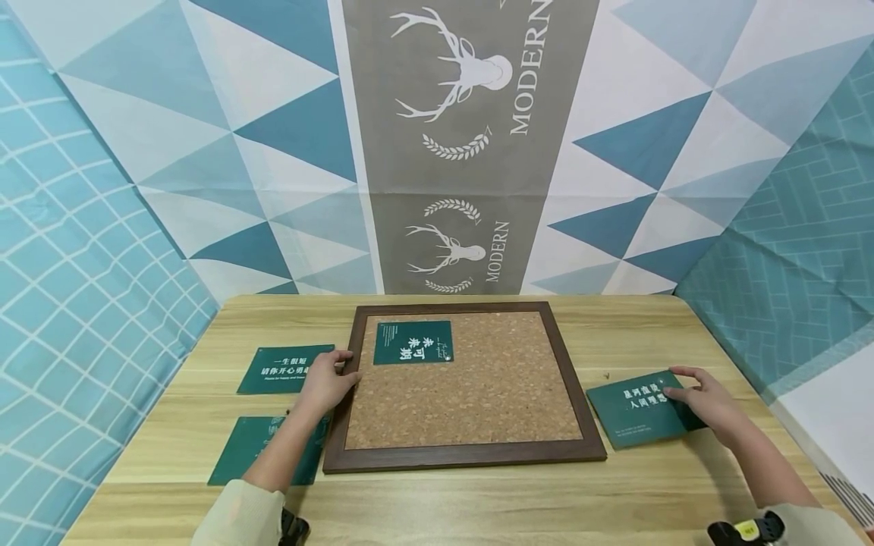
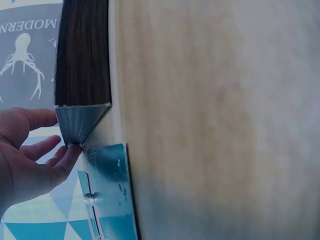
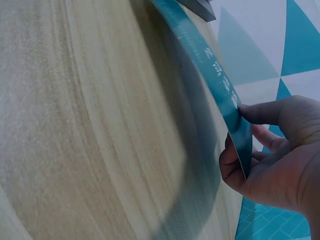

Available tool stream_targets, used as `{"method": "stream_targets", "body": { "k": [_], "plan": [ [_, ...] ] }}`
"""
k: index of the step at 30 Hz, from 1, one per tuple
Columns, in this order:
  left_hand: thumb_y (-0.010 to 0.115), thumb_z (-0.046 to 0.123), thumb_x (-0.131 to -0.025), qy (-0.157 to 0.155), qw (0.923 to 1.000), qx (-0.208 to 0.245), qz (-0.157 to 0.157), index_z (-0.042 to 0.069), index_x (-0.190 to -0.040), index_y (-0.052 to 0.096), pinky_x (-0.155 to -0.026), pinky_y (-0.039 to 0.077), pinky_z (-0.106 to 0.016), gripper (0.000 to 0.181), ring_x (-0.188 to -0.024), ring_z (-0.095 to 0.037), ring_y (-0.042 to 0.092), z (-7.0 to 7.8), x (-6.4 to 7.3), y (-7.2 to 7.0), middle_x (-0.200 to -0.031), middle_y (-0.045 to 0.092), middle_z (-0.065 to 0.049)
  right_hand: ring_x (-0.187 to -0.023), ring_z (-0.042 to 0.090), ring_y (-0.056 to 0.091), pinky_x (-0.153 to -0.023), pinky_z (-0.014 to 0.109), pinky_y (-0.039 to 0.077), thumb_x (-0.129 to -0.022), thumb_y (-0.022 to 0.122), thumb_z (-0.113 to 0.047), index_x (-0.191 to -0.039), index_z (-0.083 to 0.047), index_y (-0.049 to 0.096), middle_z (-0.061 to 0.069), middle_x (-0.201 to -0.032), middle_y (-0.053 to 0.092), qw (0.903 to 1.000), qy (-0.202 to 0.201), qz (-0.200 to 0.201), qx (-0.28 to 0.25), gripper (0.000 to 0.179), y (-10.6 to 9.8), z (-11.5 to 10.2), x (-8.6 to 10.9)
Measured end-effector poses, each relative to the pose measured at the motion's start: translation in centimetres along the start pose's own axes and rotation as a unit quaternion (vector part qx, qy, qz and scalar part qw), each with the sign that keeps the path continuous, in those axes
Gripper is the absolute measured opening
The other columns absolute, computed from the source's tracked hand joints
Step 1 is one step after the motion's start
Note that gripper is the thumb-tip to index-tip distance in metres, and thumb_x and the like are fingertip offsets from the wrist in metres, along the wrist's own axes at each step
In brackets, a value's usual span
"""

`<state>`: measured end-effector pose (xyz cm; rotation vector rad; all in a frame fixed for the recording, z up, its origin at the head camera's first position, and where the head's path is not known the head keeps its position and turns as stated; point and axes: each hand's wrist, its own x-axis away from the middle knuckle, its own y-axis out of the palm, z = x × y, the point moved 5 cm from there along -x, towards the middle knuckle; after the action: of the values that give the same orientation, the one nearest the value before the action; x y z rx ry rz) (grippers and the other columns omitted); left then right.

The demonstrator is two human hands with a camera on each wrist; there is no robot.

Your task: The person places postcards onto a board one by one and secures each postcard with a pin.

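My right hand pinches the right edge of a green card with white lettering, thumb on the printed face and fingers beneath. In the right wrist view the card bends up from the table toward that hand, over its shadow. My left hand touches the left side of a cork board with a dark wooden frame. Its fingers meet the frame at its edge in the left wrist view. Another green card lies sideways in the cork's upper left corner.
Left of the board lie two more green cards, an upper one and a lower one partly behind my left forearm. All this is on a light wood table. Patterned cloth hangs behind the table.
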<state>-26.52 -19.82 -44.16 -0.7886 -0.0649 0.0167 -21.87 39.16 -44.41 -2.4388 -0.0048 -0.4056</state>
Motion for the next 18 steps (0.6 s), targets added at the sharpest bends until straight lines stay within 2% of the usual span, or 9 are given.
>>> {"method": "stream_targets", "body": {
  "k": [5,10,18],
  "plan": [
    [0.06,0.012,-0.09,-0.001,1.0,-0.003,-0.004,-0.006,-0.132,0.048,-0.088,0.05,-0.05,0.047,-0.119,-0.044,0.049,0.0,0.0,0.1,-0.135,0.041,-0.029,-0.126,0.053,0.018,-0.101,0.062,0.023,-0.098,0.038,-0.028,-0.144,0.009,0.015,0.042,-0.143,0.004,0.9995,0.018,0.019,-0.018,0.063,-0.6,-0.1,-0.1],
    [0.06,0.011,-0.09,0.002,0.9999,-0.007,-0.007,-0.007,-0.132,0.047,-0.088,0.05,-0.049,0.047,-0.118,-0.044,0.049,0.1,0.1,0.0,-0.135,0.041,-0.031,-0.132,0.052,0.009,-0.105,0.064,0.017,-0.097,0.037,-0.024,-0.145,0.008,0.014,0.04,-0.146,0.0,0.9984,0.025,0.032,-0.038,0.062,-0.8,-0.6,-0.1],
    [0.059,0.012,-0.091,-0.005,0.9999,-0.005,-0.011,-0.008,-0.132,0.046,-0.087,0.05,-0.049,0.048,-0.119,-0.045,0.048,0.1,0.2,0.0,-0.134,0.038,-0.031,-0.134,0.052,0.008,-0.106,0.065,0.016,-0.097,0.037,-0.023,-0.145,0.007,0.015,0.038,-0.148,-0.001,0.9968,0.029,0.054,-0.051,0.062,-0.8,-1.5,-0.3]
  ]
}}
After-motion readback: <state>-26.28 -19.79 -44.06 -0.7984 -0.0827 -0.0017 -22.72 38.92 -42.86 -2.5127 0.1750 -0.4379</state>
